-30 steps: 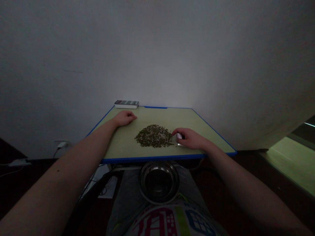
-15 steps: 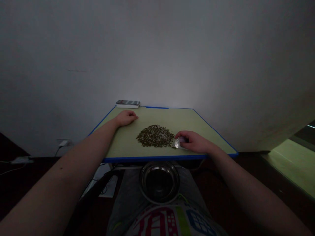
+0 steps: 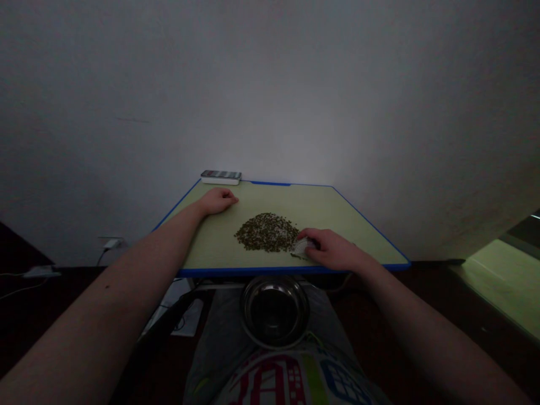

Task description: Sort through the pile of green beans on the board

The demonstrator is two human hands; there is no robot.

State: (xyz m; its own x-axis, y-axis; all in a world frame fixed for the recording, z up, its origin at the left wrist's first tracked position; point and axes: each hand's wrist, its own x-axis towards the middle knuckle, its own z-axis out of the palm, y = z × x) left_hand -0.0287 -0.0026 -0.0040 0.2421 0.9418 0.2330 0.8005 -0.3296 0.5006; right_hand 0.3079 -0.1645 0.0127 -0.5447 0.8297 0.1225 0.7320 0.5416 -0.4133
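A heap of small brown-green grains or seeds [image 3: 265, 233] lies spread on the pale yellow tabletop [image 3: 304, 199]. At its right edge, my right hand [image 3: 327, 247] grips a small clear plastic container [image 3: 301, 246], its mouth side against the grains. The fingers cover much of it, so its full shape is hidden. My left hand [image 3: 218, 201] rests on the table beyond the heap's left side, fingers curled closed with nothing visible in them. A round steel bowl [image 3: 248, 326] sits on my lap, below the table's front edge.
A white box with a dark striped top [image 3: 220, 178] stands at the table's far left corner. Blue edging [image 3: 253, 271] runs round the table. The wall [image 3: 274, 101] rises right behind it. A plug [image 3: 112, 243] and cables are at the left.
My right hand has tilted and shifted slightly left with the clear plastic container, pressing into the heap's right edge. The left hand stays put.
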